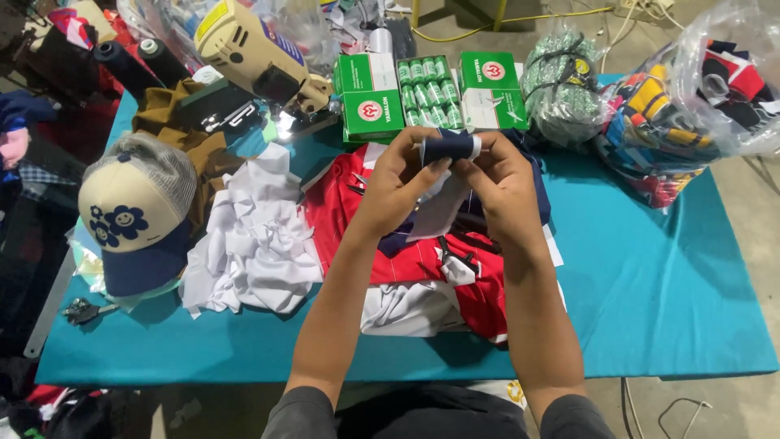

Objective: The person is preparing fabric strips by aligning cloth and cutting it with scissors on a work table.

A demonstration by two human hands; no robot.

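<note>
Head view, looking straight down: both hands are up over the middle of the worktop (650, 276), and between them sits a dark blue spool of thread (449, 146). The left hand (398, 183) has its fingers curled round the spool's left end, thumb pressed along the underside. The right hand (500, 183) closes on the right end, fingertips pinching at the pale rim. So the spool is held lengthwise, gripped by both hands, lifted clear of the cloth below.

Directly beneath the hands lies a red and white shirt (422, 268), spread flat, with a dark blue garment partly under the right wrist. Just left of it, a crumpled heap of white fabric (252, 244). Further left, a cream and navy cap (134, 215) with flower faces rests at the worktop's edge. Behind the spool, well apart from the hands, stand green boxes (370, 93) and an open box of green spools (428, 91). A cream cutting machine (244, 49) leans in at the back left, and a clear bag of coloured clothes (691, 106) fills the back right.
</note>
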